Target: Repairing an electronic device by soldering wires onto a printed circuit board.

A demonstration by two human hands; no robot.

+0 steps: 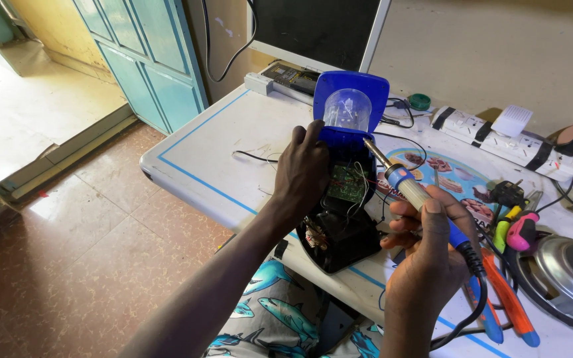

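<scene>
The person sat at the near edge of a white table [200,152] with a blue border line. The left hand [300,174] gripped an opened blue lantern [347,179], fingers wrapped around its left side, fingertips reaching up to the blue head below the clear dome [347,109]. The lantern stood tilted at the near edge, its black base [339,238] overhanging toward the lap, back cover off. A green circuit board [346,183] showed inside with thin wires around it.

The right hand [432,245] was closed around a soldering iron [412,189] by its blue handle, thumb on top. The metal tip pointed up and left, ending just beside the lantern's head above the board; whether it touched could not be told. The iron's black cord [475,292] dropped off the near edge.

To the right of the hand lay pliers with green and pink grips [515,232], an orange-handled tool [509,298], and a metal speaker [572,275] at the right edge. A white power strip [492,136] ran along the far edge, near a green tape roll [420,101]. A dark monitor [319,30] stood at the far side.
</scene>
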